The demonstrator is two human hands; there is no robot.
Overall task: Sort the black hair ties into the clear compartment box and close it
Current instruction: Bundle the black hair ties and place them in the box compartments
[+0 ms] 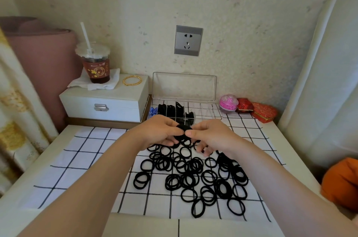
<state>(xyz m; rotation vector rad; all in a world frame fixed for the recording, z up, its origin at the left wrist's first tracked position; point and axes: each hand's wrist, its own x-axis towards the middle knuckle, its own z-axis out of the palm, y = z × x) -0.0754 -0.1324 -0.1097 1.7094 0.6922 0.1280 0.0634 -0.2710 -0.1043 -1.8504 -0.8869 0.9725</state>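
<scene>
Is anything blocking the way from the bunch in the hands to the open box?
Nothing visible. The bunch of hair ties sits between left hand and right hand, just in front of the clear compartment box, whose lid stands open.

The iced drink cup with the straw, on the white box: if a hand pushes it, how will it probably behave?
The cup looks tall and narrow, so it may tip. It stands on a loose tissue, so it could slide. The dark liquid probably makes it rather heavy.

Two hands (pixel 186 136) — dozens of hair ties (pixel 193 174)
</scene>
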